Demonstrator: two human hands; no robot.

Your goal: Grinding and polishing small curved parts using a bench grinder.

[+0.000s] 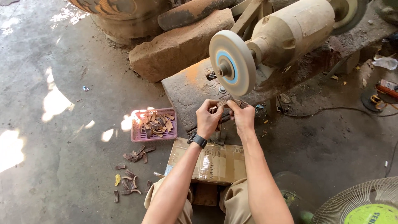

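My left hand [207, 118], with a black watch on its wrist, and my right hand [242, 117] together pinch a small brown ribbed piece [226, 102] just below the round buffing wheel [232, 62] of a dusty bench grinder [290, 29]. The piece sits between both sets of fingertips, close to the wheel's lower rim. Whether it touches the wheel I cannot tell. A flat cardboard box [215, 164] lies across my knees under my forearms.
A pink basket [154, 135] with several brown ribbed pieces sits on the concrete floor at left; more pieces [130, 182] lie scattered nearer me. A brick [178, 47] lies behind the grinder's stone base [188, 89]. A fan [365, 203] stands at lower right, cables beyond it.
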